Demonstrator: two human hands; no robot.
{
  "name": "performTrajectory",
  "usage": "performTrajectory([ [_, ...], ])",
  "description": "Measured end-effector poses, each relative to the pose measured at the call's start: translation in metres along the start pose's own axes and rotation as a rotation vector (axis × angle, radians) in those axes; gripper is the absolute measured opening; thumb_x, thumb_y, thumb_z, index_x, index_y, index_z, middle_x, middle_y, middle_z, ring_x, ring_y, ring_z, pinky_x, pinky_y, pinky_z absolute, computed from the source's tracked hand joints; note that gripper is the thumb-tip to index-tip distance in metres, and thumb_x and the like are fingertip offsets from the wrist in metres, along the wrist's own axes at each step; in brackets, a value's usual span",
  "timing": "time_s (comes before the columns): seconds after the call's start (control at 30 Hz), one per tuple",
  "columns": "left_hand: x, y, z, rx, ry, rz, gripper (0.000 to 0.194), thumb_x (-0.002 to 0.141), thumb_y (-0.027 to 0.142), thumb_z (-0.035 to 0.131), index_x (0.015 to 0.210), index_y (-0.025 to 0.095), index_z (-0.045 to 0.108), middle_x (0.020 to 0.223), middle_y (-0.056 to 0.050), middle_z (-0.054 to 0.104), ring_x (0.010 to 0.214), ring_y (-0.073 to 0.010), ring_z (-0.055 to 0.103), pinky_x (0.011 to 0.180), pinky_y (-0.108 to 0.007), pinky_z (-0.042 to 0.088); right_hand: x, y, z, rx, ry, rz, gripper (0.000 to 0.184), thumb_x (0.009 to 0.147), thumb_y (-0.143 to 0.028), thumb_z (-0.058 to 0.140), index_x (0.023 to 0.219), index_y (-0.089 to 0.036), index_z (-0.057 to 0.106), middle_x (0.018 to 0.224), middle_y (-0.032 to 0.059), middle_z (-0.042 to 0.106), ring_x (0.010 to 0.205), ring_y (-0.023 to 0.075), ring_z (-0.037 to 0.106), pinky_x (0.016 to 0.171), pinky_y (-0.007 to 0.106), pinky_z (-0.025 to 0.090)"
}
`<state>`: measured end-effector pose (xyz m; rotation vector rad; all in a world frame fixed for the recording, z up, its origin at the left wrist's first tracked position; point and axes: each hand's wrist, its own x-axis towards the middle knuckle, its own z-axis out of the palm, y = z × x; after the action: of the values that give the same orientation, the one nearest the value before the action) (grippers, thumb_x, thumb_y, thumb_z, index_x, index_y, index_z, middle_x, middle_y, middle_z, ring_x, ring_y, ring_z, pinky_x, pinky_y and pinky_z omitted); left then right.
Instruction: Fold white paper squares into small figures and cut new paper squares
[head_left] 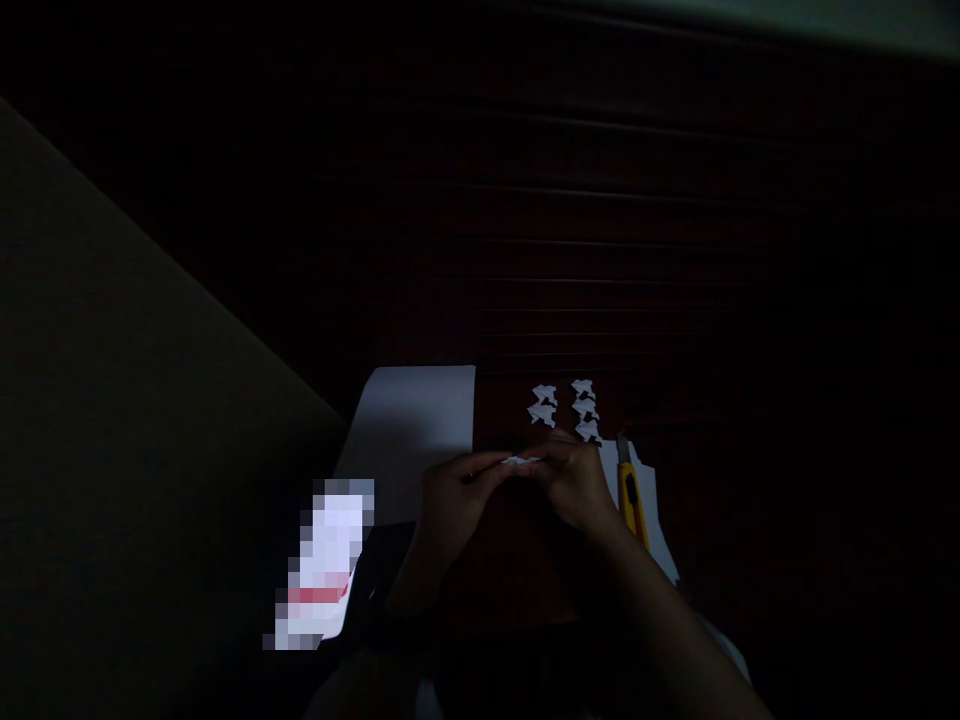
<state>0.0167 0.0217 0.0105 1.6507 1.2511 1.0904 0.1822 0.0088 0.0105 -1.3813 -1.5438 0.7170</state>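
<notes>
Between my two hands is a small piece of folded white paper [520, 461], mostly covered by the fingers. My left hand [459, 492] pinches its left end, and my right hand [574, 482] pinches the right end. Just beyond the hands, several small folded white paper figures lie in two columns: a left column with a paper figure [542, 413] and a right column with another paper figure [585, 408]. The lowest figure on the right sits close to my right hand.
A large white sheet [420, 410] lies at the left. On the right, a yellow utility knife [631, 500] with its blade out rests on white paper [660, 540]. A bright pixelated screen [330, 550] is at lower left, beside a wall [135, 400]. The scene is dim.
</notes>
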Motion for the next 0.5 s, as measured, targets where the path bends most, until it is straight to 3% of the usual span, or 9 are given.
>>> performTrajectory([
  [0.23,0.0025,0.0065,-0.0045,0.015,0.042,0.006,0.010,0.075,0.028,0.067,0.079,0.024,0.074,0.079,0.000,0.075,0.073,-0.0179,0.070,0.067,-0.027,0.056,0.0014,-0.0026,-0.0036,0.035,-0.045,0.019,0.012,0.074,-0.032,0.070,0.083,-0.024,0.073,0.082,0.0035,0.068,0.082,0.0198,0.061,0.073,0.030,0.047],
  [0.5,-0.0002,0.0035,0.0031,0.019,0.096,0.087,0.012,0.077,0.029,0.064,0.081,0.022,0.073,0.080,-0.001,0.074,0.073,-0.0169,0.068,0.068,-0.027,0.055,0.0019,-0.0004,0.0033,0.268,-0.051,0.201,0.021,0.070,-0.035,0.071,0.084,-0.020,0.072,0.082,0.0039,0.072,0.075,0.0199,0.066,0.067,0.029,0.051],
])
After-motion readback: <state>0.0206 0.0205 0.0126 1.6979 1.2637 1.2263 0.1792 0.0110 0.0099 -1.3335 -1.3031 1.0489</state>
